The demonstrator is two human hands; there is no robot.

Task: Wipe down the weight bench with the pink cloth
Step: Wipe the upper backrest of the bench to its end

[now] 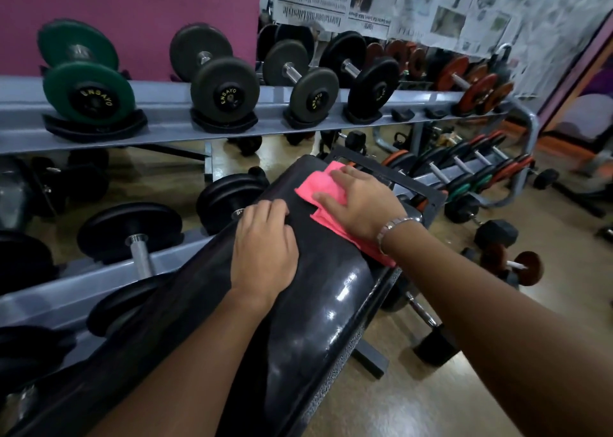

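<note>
We log the weight bench [326, 290] running lengthwise away from us, right hand [361, 204] flat on the pink cloth [320, 184] at its right edge, left hand [265, 247] resting open alongside.

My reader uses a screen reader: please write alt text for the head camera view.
A person's right hand presses a pink cloth flat on the far end of a black weight bench, while the left hand rests on the bench beside it. Dumbbell racks stand behind.
</note>
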